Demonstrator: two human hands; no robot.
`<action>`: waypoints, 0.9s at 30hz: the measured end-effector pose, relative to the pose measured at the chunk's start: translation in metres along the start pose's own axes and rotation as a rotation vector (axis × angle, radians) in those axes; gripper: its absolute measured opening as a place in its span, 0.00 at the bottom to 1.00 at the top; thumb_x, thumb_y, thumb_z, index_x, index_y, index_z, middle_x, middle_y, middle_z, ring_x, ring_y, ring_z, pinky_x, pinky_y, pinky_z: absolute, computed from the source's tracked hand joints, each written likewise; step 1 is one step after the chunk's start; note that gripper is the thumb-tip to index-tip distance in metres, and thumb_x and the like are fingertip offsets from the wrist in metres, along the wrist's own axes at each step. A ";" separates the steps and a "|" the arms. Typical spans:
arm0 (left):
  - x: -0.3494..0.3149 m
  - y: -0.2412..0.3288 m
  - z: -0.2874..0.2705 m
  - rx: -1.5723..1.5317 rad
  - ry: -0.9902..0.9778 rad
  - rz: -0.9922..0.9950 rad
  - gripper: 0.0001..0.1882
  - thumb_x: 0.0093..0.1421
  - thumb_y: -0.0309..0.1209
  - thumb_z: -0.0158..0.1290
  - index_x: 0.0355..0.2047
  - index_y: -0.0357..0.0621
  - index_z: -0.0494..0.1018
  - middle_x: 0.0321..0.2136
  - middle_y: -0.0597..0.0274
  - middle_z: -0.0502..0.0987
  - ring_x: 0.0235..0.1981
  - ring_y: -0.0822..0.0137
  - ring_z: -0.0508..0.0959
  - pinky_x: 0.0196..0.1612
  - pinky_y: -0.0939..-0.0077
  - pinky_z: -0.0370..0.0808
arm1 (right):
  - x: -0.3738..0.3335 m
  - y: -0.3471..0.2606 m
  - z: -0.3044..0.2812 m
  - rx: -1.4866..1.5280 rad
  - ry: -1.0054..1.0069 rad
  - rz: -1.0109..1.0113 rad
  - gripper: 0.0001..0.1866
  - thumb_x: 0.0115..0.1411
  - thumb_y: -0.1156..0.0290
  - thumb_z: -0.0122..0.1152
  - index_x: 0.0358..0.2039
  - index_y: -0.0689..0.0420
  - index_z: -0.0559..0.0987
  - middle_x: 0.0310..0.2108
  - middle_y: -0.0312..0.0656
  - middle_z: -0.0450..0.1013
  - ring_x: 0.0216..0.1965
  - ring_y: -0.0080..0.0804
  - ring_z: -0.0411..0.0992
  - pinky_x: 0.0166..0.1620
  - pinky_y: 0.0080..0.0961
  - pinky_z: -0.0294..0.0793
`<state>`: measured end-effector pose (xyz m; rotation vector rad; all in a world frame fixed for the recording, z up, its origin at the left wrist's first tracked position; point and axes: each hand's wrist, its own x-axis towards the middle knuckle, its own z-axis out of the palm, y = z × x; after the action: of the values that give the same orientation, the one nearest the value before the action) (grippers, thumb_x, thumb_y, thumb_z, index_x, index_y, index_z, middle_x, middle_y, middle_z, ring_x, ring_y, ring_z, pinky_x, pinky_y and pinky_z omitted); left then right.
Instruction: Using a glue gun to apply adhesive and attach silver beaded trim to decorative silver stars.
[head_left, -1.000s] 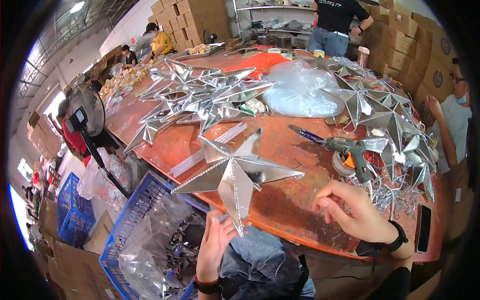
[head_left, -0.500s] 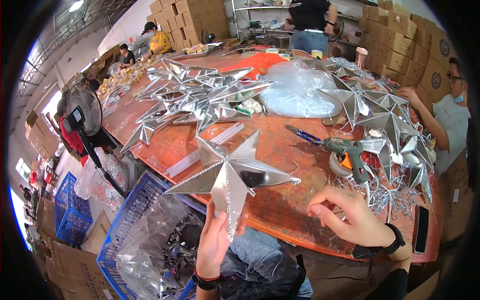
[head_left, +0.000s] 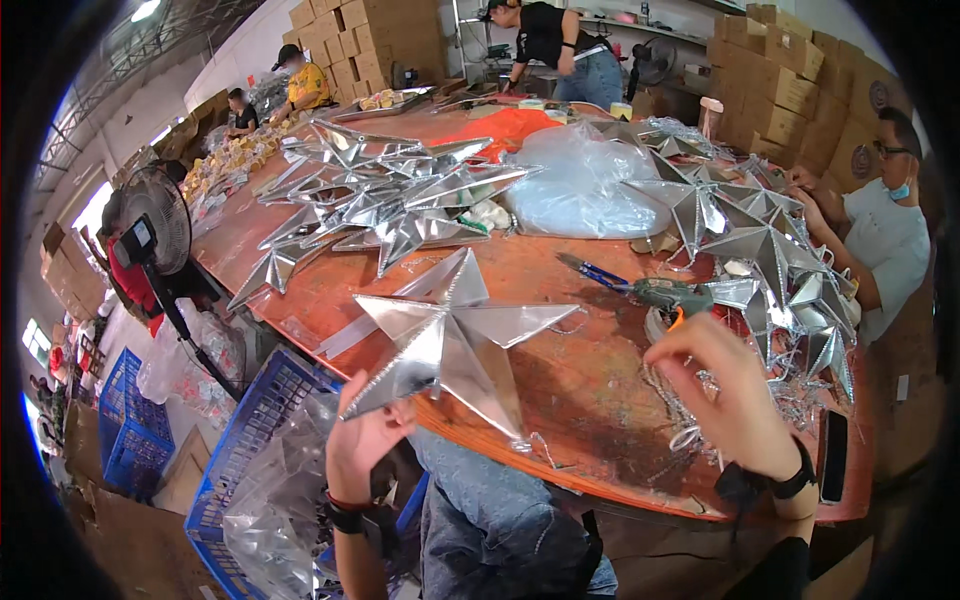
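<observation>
A shiny silver five-pointed star (head_left: 462, 350) is held by one arm in my left hand (head_left: 368, 430), the fingers closed round that arm's tip. Beaded silver trim runs along some of its ridges, with a loose end at the lower point. My right hand (head_left: 735, 395) hovers over the table's right side, thumb and forefinger drawn together. Thin silver strands show by these fingertips; whether they are gripped is unclear. Partly hidden behind this hand is a green glue gun (head_left: 672, 292). Blue-handled pliers (head_left: 600, 274) lie beside it.
More silver stars (head_left: 385, 195) are heaped at the back left, others (head_left: 765, 245) at the right. A bulging clear plastic bag (head_left: 585, 185) sits between them. A phone (head_left: 834, 455) lies near the right edge. Below left stands a blue crate (head_left: 215, 490). A co-worker (head_left: 885, 235) sits at right.
The star has turned, and my left hand has moved left with it. My right hand has risen toward the glue gun and strands. The standing person at the back now leans over the table.
</observation>
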<state>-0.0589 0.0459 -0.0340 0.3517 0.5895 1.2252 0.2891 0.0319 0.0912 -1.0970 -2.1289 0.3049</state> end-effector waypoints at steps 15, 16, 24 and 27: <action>-0.046 -0.078 -0.008 0.431 0.054 0.368 0.16 0.64 0.42 0.37 0.37 0.41 0.65 0.33 0.59 0.70 0.23 0.68 0.68 0.24 0.75 0.67 | -0.021 0.141 -0.017 -0.245 -0.066 0.527 0.21 0.56 0.57 0.59 0.30 0.67 0.75 0.22 0.43 0.72 0.24 0.28 0.69 0.29 0.24 0.68; -0.049 -0.086 0.007 0.486 0.075 0.339 0.18 0.64 0.41 0.38 0.42 0.38 0.65 0.41 0.55 0.71 0.22 0.68 0.69 0.25 0.75 0.69 | -0.027 0.159 -0.007 -0.177 0.042 0.461 0.21 0.56 0.56 0.60 0.30 0.66 0.75 0.21 0.42 0.72 0.23 0.28 0.70 0.28 0.24 0.68; -0.052 -0.106 0.046 0.497 -0.196 0.174 0.17 0.64 0.31 0.38 0.51 0.35 0.61 0.43 0.54 0.72 0.22 0.77 0.66 0.29 0.82 0.67 | -0.009 0.152 0.003 0.005 -0.075 0.705 0.18 0.57 0.60 0.58 0.32 0.67 0.77 0.22 0.35 0.72 0.23 0.15 0.63 0.25 0.16 0.61; -0.056 -0.107 0.042 0.515 -0.296 0.137 0.13 0.66 0.33 0.37 0.42 0.36 0.67 0.30 0.58 0.73 0.20 0.78 0.65 0.27 0.85 0.65 | -0.016 0.150 0.003 0.124 0.156 0.591 0.15 0.59 0.64 0.54 0.38 0.65 0.72 0.21 0.35 0.69 0.21 0.17 0.64 0.24 0.16 0.61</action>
<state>0.0371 -0.0378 -0.0466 1.0024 0.6251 1.1113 0.3854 0.1116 0.0071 -1.6012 -1.5897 0.5927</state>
